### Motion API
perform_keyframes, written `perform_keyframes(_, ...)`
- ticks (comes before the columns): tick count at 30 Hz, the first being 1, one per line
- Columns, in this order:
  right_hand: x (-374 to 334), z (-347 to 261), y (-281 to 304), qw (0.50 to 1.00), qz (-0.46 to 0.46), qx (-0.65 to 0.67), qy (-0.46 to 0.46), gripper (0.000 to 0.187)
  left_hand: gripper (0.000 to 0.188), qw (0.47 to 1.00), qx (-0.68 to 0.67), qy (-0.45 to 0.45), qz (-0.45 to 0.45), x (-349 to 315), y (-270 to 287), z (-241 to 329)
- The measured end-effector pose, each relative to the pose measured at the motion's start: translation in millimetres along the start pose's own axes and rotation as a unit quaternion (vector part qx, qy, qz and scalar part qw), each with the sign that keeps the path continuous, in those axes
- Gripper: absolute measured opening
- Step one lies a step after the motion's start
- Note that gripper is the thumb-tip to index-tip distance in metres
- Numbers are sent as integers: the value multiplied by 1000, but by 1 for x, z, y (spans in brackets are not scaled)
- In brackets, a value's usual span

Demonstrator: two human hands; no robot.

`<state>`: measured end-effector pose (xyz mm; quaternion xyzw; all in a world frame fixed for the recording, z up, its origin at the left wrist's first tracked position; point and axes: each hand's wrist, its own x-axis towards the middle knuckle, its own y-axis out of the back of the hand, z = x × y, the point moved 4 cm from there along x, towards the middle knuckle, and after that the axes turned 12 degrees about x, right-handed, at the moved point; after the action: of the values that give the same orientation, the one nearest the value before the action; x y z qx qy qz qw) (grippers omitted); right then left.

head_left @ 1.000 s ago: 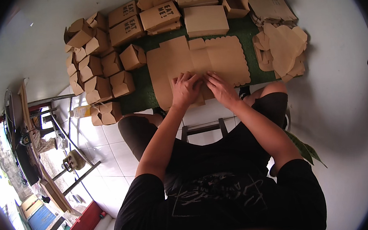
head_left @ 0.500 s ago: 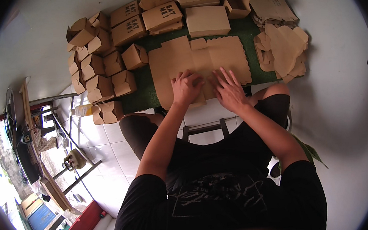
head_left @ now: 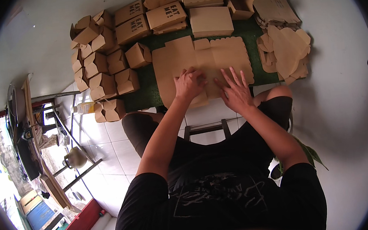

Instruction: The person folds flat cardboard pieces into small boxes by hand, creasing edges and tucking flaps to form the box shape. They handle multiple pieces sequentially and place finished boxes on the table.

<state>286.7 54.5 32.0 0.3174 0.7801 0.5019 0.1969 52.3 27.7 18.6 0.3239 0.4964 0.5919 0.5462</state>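
A flat brown cardboard box blank [head_left: 175, 55] lies unfolded across the near edge of the green-topped table, with crease lines, cut flaps and a scalloped right edge. My left hand [head_left: 189, 84] is closed at the middle of the blank, its fingers bent and bunched against the board near a crease. Their tips are partly hidden. Just to the right, my right hand [head_left: 237, 91] lies open on the blank's lower right panel, fingers spread and pointing away from me.
Small folded boxes [head_left: 98, 65] are stacked at the left, beside a bottle with a yellow label [head_left: 84, 108]. Larger closed boxes [head_left: 211, 22] line the back. Flat cardboard pieces [head_left: 289, 48] are piled at the right on the green tabletop [head_left: 256, 66]. A dark stool [head_left: 206, 128] stands below.
My right hand has slid a little to the right over the blank, its fingers spreading wider. My left hand stays at the crease. The whole view has shifted slightly.
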Motion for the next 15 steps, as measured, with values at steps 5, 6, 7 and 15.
perform_keyframes(5,-4,4,2,1000,9,1,-22,48,31,999,-2,0,-45,10,3,-3)
perform_keyframes(6,-5,8,4,1000,4,2,-28,47,31,999,-3,-2,-53,11,4,-3)
perform_keyframes(7,-5,10,6,1000,5,3,-30,47,32,998,-4,-3,-61,11,6,-4)
perform_keyframes(15,8,-5,-11,999,17,29,10,46,37,995,9,11,-100,17,5,-2)
